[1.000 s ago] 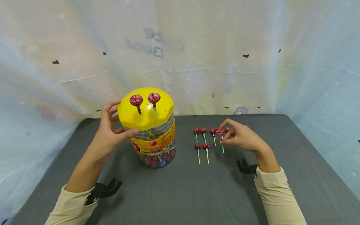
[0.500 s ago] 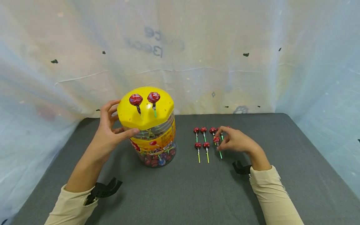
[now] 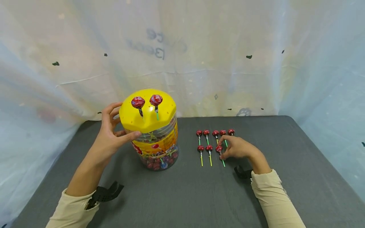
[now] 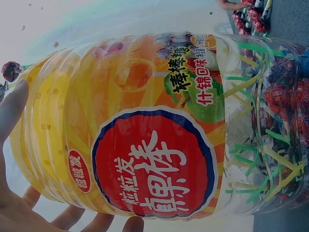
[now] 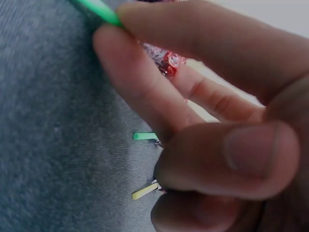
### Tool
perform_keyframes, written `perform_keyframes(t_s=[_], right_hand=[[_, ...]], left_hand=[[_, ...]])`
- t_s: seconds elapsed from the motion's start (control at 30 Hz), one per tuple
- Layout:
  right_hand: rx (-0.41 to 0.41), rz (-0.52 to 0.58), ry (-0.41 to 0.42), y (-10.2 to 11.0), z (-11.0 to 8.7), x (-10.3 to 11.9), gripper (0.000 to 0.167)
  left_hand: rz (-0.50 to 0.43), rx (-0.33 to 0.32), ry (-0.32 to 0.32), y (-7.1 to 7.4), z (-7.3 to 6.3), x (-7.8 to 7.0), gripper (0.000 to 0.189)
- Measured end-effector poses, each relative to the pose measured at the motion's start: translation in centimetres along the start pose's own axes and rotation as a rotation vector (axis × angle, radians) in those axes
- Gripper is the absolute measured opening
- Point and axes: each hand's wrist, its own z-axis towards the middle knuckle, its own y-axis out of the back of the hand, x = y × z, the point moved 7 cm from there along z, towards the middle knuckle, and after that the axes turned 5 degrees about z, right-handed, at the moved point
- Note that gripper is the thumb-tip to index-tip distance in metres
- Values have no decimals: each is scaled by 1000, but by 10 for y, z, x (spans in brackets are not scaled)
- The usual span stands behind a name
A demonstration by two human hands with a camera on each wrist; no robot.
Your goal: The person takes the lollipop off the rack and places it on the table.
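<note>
A tall clear candy jar [image 3: 159,147] with a yellow lid [image 3: 148,123] stands on the left of the table. Two red-wrapped lollipops [image 3: 138,102] stick up from the lid. My left hand [image 3: 109,136] grips the jar's upper side, thumb in front and fingers behind. In the left wrist view, loose lollipops [image 4: 280,96] with green and yellow sticks fill its lower part. My right hand [image 3: 238,148] pinches a red lollipop [image 3: 219,148] with a green stick [image 5: 99,9], low over the table, at the right end of a front row.
Behind it runs a back row of several red lollipops [image 3: 206,133]. Two more lollipops [image 3: 201,148] lie left of the pinched one in the front row. The dark grey table [image 3: 176,199] reaches back to a pale hanging sheet [image 3: 199,85].
My right hand has carried the lollipop from near the back row down and left to the front row. The left hand and the jar stay where they were.
</note>
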Motion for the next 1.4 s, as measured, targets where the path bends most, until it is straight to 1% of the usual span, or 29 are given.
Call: perform_keyframes(t_s=[0.3,0.43,0.53,0.67,0.83,0.97,1.1,1.27,1.4], right_hand=[[-8,12,-43,-1,0,-3,44],[-5,3,-22,-1,-1,-2,44],[-2,12,-18,-1,-2,-2,46],[-4,29,-32,2,-5,-2,47],[-7,44,-20,7,-9,3,49],[-31,60,39,13,-16,16,55],[-67,76,127,18,-23,39,63],[-93,34,223,23,-37,68,69],[-112,1,285,24,-47,84,70]], left_hand=[[2,0,-10,-1,0,-1,90],[7,0,-6,-1,-1,-1,91],[20,-4,4,0,-1,-1,92],[26,-3,11,0,-1,0,92],[21,2,11,0,-1,0,92],[28,-3,20,0,-1,-1,93],[38,-13,31,0,-3,-3,94],[65,-20,24,0,-5,-8,96],[84,-28,19,2,-6,-9,96]])
